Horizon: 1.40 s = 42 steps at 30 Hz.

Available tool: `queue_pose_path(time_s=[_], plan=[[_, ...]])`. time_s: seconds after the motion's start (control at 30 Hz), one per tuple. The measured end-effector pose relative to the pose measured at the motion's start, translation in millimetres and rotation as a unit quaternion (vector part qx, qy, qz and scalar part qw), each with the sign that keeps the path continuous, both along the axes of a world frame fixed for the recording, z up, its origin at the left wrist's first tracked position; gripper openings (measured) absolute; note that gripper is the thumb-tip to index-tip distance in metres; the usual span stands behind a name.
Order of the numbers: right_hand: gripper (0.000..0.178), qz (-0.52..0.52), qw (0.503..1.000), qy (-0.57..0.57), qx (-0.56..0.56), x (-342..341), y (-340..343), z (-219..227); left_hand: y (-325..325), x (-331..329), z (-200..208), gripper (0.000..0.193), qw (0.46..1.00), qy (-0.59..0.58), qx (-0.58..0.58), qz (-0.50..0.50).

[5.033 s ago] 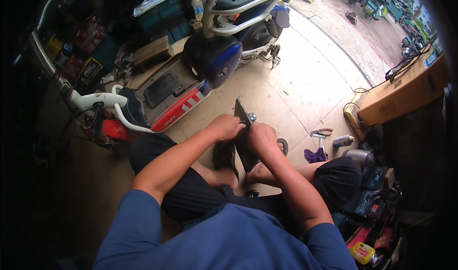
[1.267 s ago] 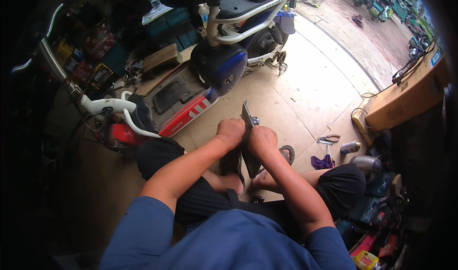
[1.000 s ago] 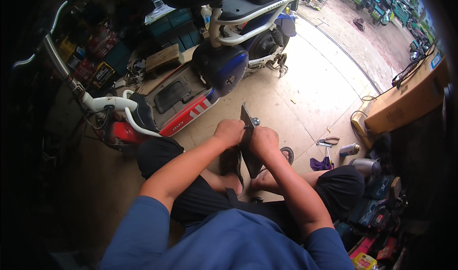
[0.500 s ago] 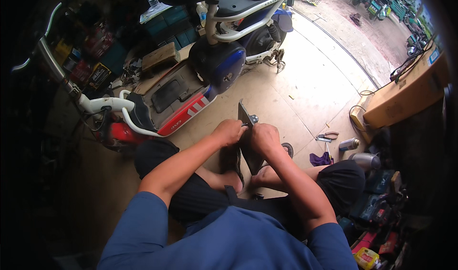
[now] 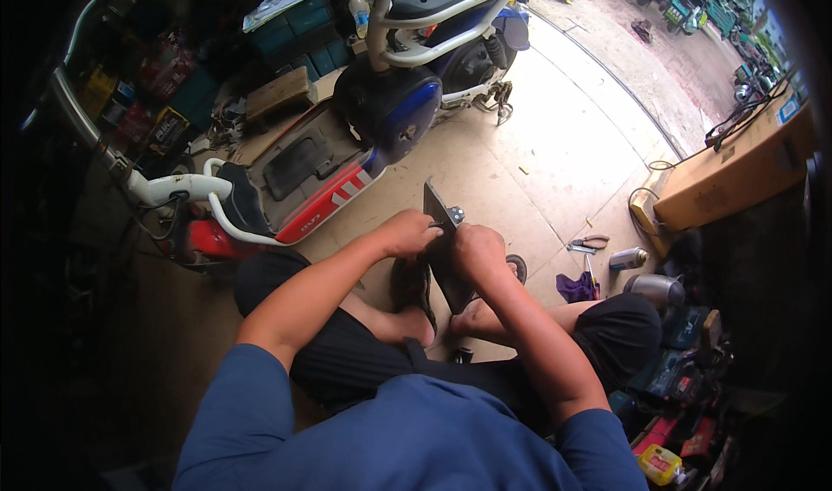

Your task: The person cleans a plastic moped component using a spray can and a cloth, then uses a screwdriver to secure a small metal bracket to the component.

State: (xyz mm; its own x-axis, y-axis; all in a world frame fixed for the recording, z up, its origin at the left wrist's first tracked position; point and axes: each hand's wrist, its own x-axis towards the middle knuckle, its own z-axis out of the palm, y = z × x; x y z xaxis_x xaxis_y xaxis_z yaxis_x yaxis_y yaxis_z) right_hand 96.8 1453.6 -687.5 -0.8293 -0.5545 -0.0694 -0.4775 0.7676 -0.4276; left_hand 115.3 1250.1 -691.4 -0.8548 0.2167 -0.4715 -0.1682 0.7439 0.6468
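Observation:
A dark flat panel (image 5: 445,270) stands tilted on edge between my feet, with a small metal fitting (image 5: 456,214) near its upper part. My left hand (image 5: 407,233) is closed at the panel's left side, and a small dark piece pokes out by its fingertips; I cannot make out what it is. On the other side, my right hand (image 5: 479,250) has its fingers curled in on the panel just below the fitting. The fingertips of the right hand are hidden behind its knuckles.
An electric scooter (image 5: 325,205) with a red and white side stands ahead on the left. Pliers (image 5: 592,242), a spray can (image 5: 628,259) and a purple cloth (image 5: 576,288) lie on the tiled floor to the right. Beyond them is a large cardboard box (image 5: 737,170).
The view has shifted slightly, so the scooter and floor things sit a little further left. Both hands stay closed at the panel, with little visible movement against it.

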Motion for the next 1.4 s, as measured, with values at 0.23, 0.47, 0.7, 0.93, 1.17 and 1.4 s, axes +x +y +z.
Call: queue_pose_path(time_s=[0.23,0.47,0.7,0.93,1.17,1.4], plan=[[0.019,-0.006,1.000,0.000,-0.016,8,-6,0,-5,13,-7,0.037,0.973,0.149,-0.155,-0.088],[0.018,0.013,1.000,0.006,-0.015,7,-8,-5,-5,15,-7,0.038,0.979,0.153,-0.123,-0.050],[0.017,0.007,1.000,-0.002,-0.006,5,-3,8,10,25,-17,0.032,0.935,0.276,-0.218,-0.054],[0.015,0.013,0.999,0.033,-0.019,11,-11,-9,-11,9,14,0.037,0.991,-0.110,0.054,0.049],[0.016,0.041,0.998,0.036,-0.035,5,-2,-16,2,10,8,0.042,0.998,-0.033,0.027,0.054],[0.014,0.046,0.997,0.046,-0.038,7,-6,-13,-11,11,-22,0.036,0.981,0.151,-0.088,-0.080]])
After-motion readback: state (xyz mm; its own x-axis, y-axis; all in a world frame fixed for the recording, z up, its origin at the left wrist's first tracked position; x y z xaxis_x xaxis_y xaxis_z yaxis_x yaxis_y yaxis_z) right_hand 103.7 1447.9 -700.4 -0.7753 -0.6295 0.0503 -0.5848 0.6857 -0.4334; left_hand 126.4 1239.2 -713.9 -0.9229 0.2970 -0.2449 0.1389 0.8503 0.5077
